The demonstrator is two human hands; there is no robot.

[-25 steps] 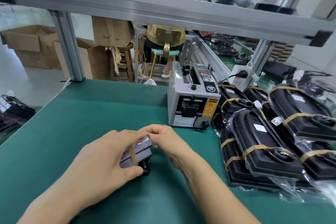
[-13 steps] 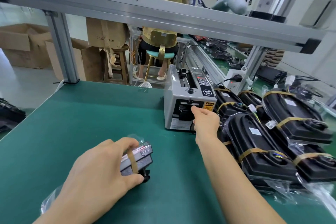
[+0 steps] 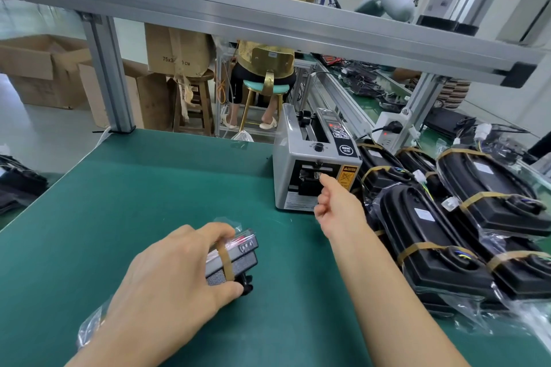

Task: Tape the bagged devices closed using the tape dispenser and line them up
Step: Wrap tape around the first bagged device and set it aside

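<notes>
Gripping the small grey bagged device with my left hand on the near green mat. My right hand pinches at the grey boxy tape dispenser's slot; the black taped bagged devices are piled on the right.

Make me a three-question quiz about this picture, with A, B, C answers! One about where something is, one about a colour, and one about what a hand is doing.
1. Where is the tape dispenser?
A. On the floor
B. On the table, left of the taped black devices
C. On the wooden stool

2. What colour is the table?
A. Green
B. Red
C. White

3. What is the left hand doing?
A. Waving in the air
B. Lying flat and empty
C. Holding the bagged device

Answers: 1 B, the taped black devices lie on its right. 2 A, the mat is green. 3 C, its fingers curl round it while the right hand reaches to the dispenser.
</notes>
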